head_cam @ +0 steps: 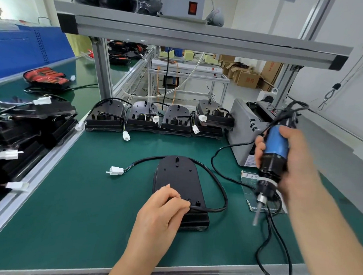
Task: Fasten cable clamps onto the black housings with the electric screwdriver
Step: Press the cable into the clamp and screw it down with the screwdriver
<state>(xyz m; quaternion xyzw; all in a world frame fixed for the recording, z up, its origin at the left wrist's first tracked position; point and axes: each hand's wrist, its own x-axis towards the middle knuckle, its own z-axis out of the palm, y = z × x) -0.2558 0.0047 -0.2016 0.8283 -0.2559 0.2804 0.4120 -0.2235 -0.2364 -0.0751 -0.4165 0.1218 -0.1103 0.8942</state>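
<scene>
A black housing [180,179] lies flat on the green mat in front of me, its cable [220,186] looping round the right side to a white connector [115,170] on the left. My left hand [163,208] rests on the housing's near end, fingers curled and pinching something small at the cable entry; the clamp itself is hidden. My right hand [293,159] grips the blue and black electric screwdriver [273,161] to the right of the housing. It is held tilted, with its bit [256,217] above the mat, apart from the housing.
Several more black housings [142,117] with white plugs stand in a row at the back of the mat. A grey box [243,127] sits at the right, a paper sheet [247,193] under the driver. Stacked housings [22,131] fill the left bench. An aluminium shelf frame [180,32] hangs overhead.
</scene>
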